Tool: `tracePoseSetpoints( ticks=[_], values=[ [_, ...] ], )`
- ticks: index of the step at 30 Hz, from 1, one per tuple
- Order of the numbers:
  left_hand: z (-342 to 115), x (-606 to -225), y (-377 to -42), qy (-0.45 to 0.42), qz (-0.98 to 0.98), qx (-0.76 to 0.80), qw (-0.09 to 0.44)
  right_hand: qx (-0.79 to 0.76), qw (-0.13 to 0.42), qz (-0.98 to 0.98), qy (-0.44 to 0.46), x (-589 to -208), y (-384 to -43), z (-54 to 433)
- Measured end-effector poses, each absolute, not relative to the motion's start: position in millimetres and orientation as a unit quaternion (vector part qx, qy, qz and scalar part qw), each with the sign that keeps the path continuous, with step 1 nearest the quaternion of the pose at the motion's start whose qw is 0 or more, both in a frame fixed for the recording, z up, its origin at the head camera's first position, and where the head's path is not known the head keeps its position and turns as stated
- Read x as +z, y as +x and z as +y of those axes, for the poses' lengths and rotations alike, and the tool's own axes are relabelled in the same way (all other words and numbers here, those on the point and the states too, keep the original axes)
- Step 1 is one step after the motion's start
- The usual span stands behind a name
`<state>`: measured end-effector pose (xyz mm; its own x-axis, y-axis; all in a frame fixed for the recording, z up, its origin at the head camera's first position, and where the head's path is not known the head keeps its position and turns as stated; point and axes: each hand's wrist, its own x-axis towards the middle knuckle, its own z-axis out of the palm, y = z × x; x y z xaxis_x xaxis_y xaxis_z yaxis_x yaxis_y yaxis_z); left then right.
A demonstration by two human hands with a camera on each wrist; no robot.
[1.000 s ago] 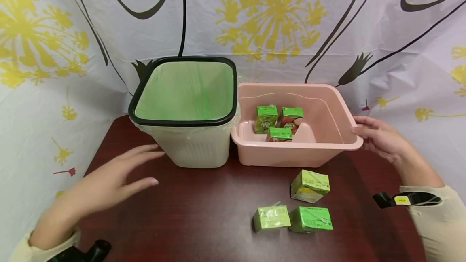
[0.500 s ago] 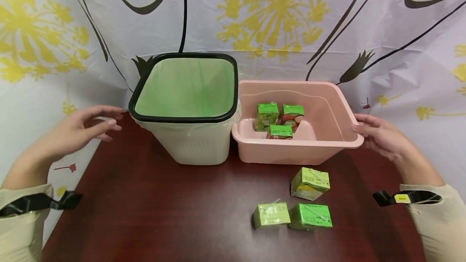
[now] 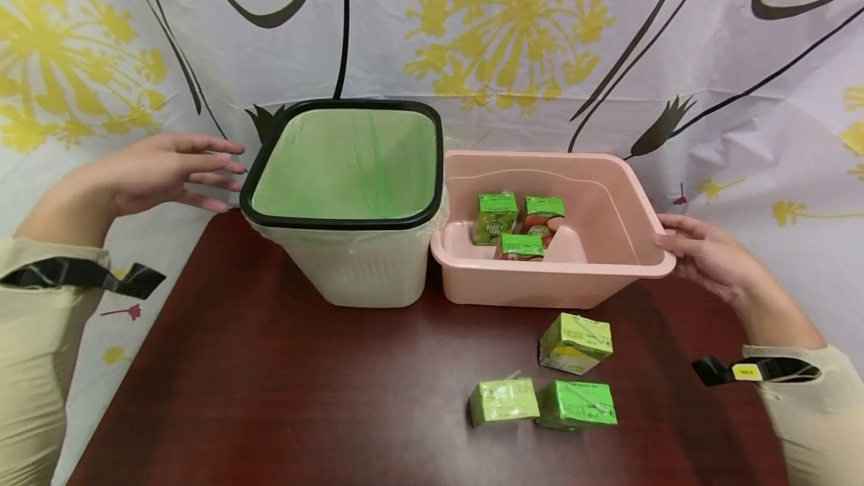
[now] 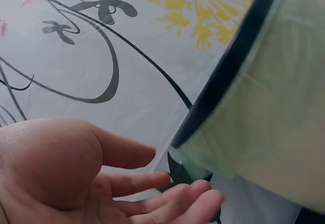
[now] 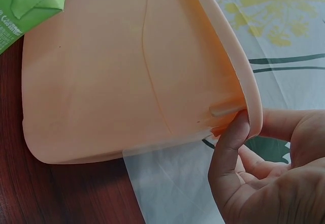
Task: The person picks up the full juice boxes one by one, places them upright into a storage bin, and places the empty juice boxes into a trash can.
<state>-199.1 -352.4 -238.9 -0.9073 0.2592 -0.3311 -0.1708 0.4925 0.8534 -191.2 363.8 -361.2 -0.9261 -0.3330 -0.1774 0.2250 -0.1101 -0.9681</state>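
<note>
Left hand (image 3: pixel 172 171) was held with fingers spread, beyond the tabletop's (image 3: pixel 324 388) back left corner, just beside the black-rimmed bin (image 3: pixel 364 268). Bin was set near the back edge. Pink tub (image 3: pixel 533 287) was placed beside it; three cartons (image 3: pixel 520 245) were contained. Three loose boxes (image 3: pixel 576 343) were left nearer the front edge. Tub's right rim was pinched by right hand (image 3: pixel 710 255).

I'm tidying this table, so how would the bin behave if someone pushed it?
The bin might tip if pushed near its black rim, since it narrows toward the base. It is probably light for its size: nothing shows inside, though its bottom may be hidden. The thin, wrinkled bag could slip.
</note>
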Motion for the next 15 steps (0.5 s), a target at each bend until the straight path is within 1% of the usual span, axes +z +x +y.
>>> tracePoseSetpoints(
  ticks=[3, 7, 15],
  values=[
    [-345, -233, -207, 0.025, 0.832, 0.493, 0.255, -0.741, 0.188, 0.643, -0.040, -362, -191, 364],
    [-336, -227, -217, 0.020, 0.820, 0.495, 0.286, -0.738, 0.187, 0.647, -0.035, -362, -191, 365],
    [-321, -217, -228, 0.032, 0.838, 0.449, 0.307, -0.747, 0.188, 0.636, -0.036, -361, -191, 363]
  ],
)
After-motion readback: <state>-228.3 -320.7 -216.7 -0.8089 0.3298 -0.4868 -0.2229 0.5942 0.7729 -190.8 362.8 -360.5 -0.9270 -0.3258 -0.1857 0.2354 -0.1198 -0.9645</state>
